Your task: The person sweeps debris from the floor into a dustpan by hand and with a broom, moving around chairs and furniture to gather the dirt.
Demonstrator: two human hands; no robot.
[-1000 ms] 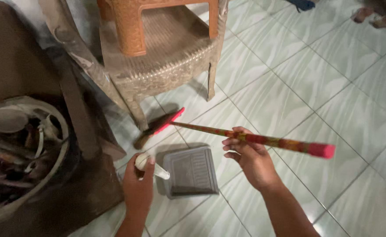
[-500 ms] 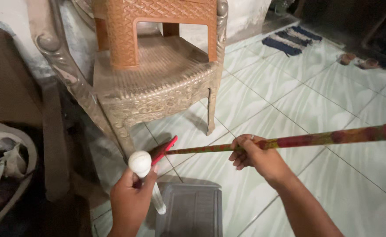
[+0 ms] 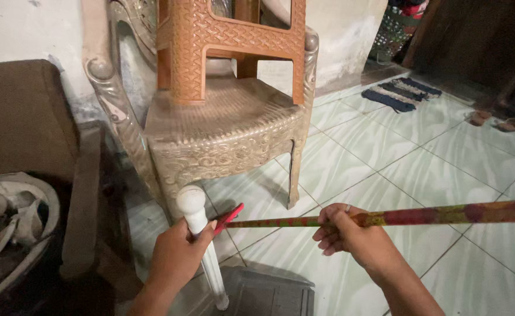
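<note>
View had tilted up since earlier. Left hand [image 3: 175, 257] gripped dustpan handle [image 3: 202, 246] lower centre; right hand [image 3: 351, 237] gripped broom stick [image 3: 444, 214]. Dustpan [image 3: 269, 295] cut off at bottom; broom head [image 3: 229, 216] mostly hidden.

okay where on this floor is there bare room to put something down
Bare tile floor lies right of the beige chair, up to the striped mat and sandals. Under the chair is a narrower patch. It is crowded bottom left: both hands, the broom stick, the dustpan, a basket.
</note>
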